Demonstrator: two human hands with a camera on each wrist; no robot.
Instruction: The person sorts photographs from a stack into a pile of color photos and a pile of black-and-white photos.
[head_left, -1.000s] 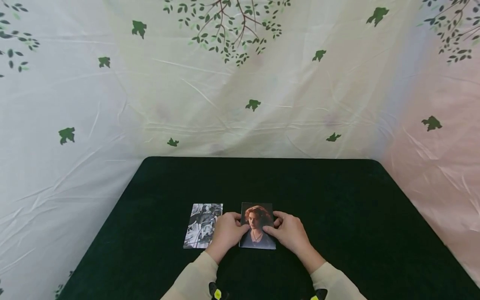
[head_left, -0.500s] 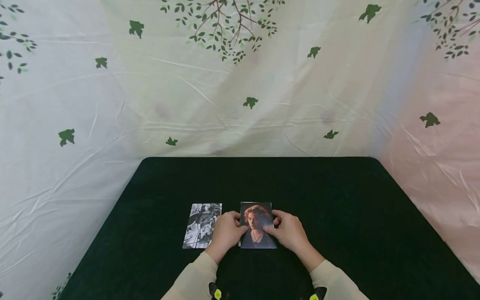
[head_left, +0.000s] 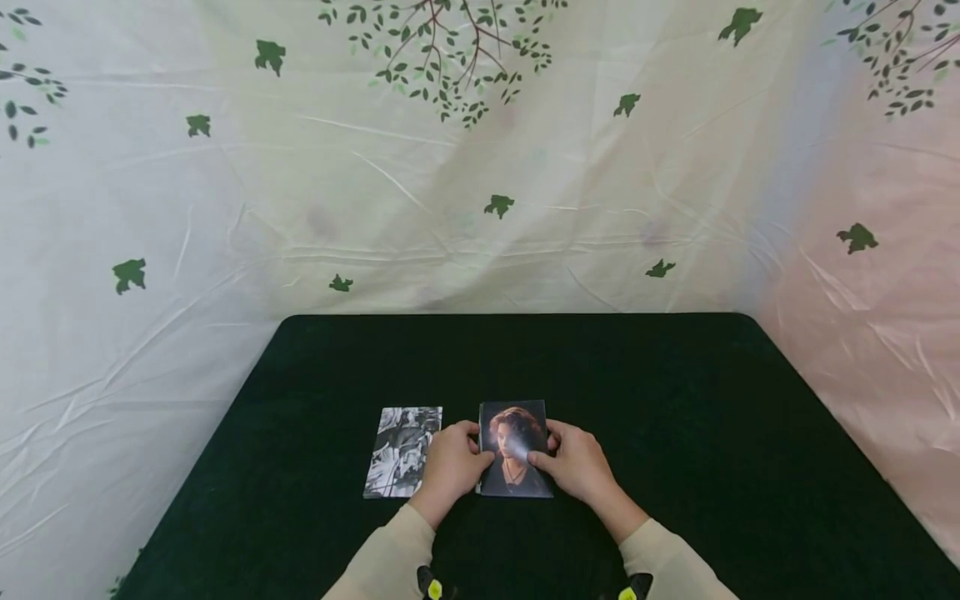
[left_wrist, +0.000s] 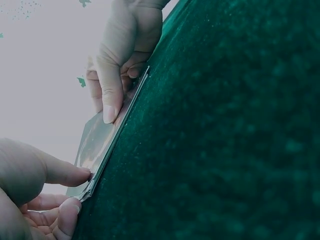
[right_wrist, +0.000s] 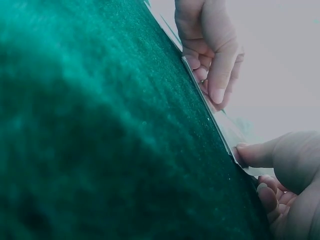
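A small stack of picture cards point(head_left: 512, 440) lies on the dark green tabletop, and its top card shows a portrait of a person against a dark ground. My left hand point(head_left: 452, 462) pinches the left edge, thumb on the top card and fingers at the side. At the right edge my right hand point(head_left: 581, 462) pinches likewise, its thumb on the portrait. Thin layers show along the stack's near edge point(left_wrist: 111, 142) in the left wrist view. By the right thumb in the right wrist view, the top card's corner point(right_wrist: 252, 171) looks slightly raised from the layers below.
Left of the stack lies a black-and-white picture card point(head_left: 397, 454), partly covered by my left hand. The green table point(head_left: 645, 367) reaches back to a pale cloth wall point(head_left: 420, 225) printed with leaves and birds.
The top card has shifted slightly upward and its right side seems tilted, with a bright glare now on the portrait. Both hands stay nearly in place at the edges.
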